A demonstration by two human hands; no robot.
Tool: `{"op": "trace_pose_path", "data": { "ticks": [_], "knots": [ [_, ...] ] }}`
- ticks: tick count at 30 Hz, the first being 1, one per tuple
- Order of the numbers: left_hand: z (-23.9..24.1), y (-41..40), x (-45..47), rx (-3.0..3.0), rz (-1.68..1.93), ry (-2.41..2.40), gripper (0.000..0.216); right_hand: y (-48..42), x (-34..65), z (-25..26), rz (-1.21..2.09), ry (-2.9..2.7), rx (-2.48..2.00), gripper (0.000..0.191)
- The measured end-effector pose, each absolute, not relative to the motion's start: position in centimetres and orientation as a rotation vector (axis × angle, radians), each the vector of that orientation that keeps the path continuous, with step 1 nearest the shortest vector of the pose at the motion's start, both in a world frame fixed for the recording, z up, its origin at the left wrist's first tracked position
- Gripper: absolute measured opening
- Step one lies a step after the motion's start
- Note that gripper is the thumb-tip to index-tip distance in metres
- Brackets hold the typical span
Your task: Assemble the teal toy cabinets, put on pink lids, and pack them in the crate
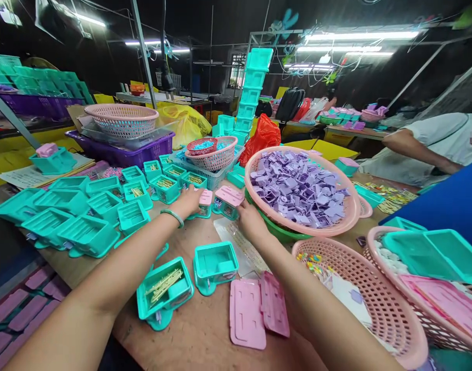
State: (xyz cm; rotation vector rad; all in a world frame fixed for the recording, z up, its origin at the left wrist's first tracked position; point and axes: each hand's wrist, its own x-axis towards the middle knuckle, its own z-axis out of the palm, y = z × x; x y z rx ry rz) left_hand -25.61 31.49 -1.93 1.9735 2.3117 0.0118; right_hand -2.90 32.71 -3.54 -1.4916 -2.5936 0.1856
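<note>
My left hand [187, 202], with a green bangle [173, 216] at the wrist, is closed on the left side of a teal plastic box with a pink lid [205, 197]. Beside it, a second pink-lidded teal box [229, 196] is gripped at its right side by my right hand [251, 219]. The fingertips are partly hidden. Nearer to me stand two lidless teal boxes; the left box [145, 288] has yellow sticks inside, while the right box [216, 257] shows none. Two loose pink lids [246, 314] lie on the table by my right forearm.
A large pink basket [352, 224] heaped with purple parts [298, 185] stands at right. More pink baskets [390, 299] line the near right edge. Several open teal boxes [89, 232] crowd the left. Behind are a red bag [264, 136], stacked teal boxes [251, 95] and another person [425, 144].
</note>
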Motion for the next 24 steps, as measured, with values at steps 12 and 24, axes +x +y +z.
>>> {"op": "trace_pose_path", "data": {
  "ticks": [12, 24],
  "knots": [
    [2.5, 25.8, -24.3, 1.986, 0.35, 1.963, 0.049, 27.6, -1.0, -1.6, 0.868, -2.889, -1.008, 0.108],
    [3.7, 12.7, -13.7, 1.454, 0.865, 1.234, 0.07, 18.2, 11.0, 2.4, 1.412, -2.143, -1.006, 0.068]
  ]
}}
